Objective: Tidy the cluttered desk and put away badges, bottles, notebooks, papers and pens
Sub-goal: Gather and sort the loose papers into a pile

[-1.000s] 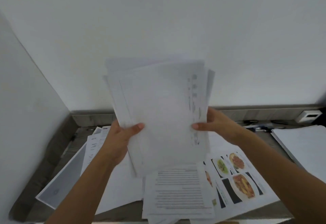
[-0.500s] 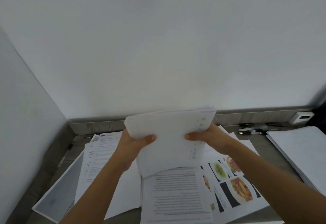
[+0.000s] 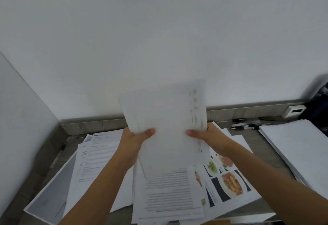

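A thick stack of white papers (image 3: 168,123) stands upright above the desk, blurred by motion. My left hand (image 3: 134,141) grips its left edge with the thumb across the front. My right hand (image 3: 207,137) grips the right edge the same way. Its lower edge hangs over a printed text page (image 3: 170,192) lying on the desk. To the right of that page lies a sheet with colour food photos (image 3: 229,184). More printed sheets (image 3: 99,153) lie fanned out at the left.
A second pile of white paper (image 3: 298,145) sits at the right. Several pens (image 3: 246,124) lie by the back ledge, near a small white device (image 3: 294,110). A grey folder (image 3: 49,194) pokes out at the lower left. White walls close off the back and left.
The stack dropped and tilted flat half a second ago, then rose upright again. Both hands kept their hold on its edges.
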The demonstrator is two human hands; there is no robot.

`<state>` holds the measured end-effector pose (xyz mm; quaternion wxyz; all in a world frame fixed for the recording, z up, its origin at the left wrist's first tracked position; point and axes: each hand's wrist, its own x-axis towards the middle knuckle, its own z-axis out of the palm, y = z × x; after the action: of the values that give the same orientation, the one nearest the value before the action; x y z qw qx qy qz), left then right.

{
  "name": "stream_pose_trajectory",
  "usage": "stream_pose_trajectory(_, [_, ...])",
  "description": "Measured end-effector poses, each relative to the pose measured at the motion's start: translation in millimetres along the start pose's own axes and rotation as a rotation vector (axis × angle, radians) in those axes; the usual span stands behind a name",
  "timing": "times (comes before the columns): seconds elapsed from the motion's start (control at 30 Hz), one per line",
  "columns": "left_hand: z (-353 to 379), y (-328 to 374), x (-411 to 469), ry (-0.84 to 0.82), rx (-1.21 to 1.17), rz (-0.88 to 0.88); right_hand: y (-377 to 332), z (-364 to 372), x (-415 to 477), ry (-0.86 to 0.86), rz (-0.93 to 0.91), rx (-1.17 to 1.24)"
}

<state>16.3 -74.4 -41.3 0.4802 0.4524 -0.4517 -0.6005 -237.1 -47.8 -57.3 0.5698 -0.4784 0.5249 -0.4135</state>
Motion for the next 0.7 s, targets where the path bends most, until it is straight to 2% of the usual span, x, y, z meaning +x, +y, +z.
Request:
stream_pose_trajectory(0.17, [73.4,-18.0,7.9,0.030,-0.105,-0.125,5.9,-60.4,-25.5,0.301,-0.041,-0.030])
stream_pose_trajectory(0.33, [170.3,-56.9,0.7,-0.085,0.023,-0.263,18.2,-155.7,-78.7,0.528,0.040,-0.198])
stream_pose_trajectory(0.47, [250.5,-87.1,-17.0,-0.190,0.136,-0.338,32.4,-249.0,-120.6,0.641,0.132,-0.305])
stream_pose_trajectory(0.7, [356.1,-138.2,-42.9,-0.318,0.197,-0.419,73.6,-361.7,-158.4,0.705,0.265,-0.367])
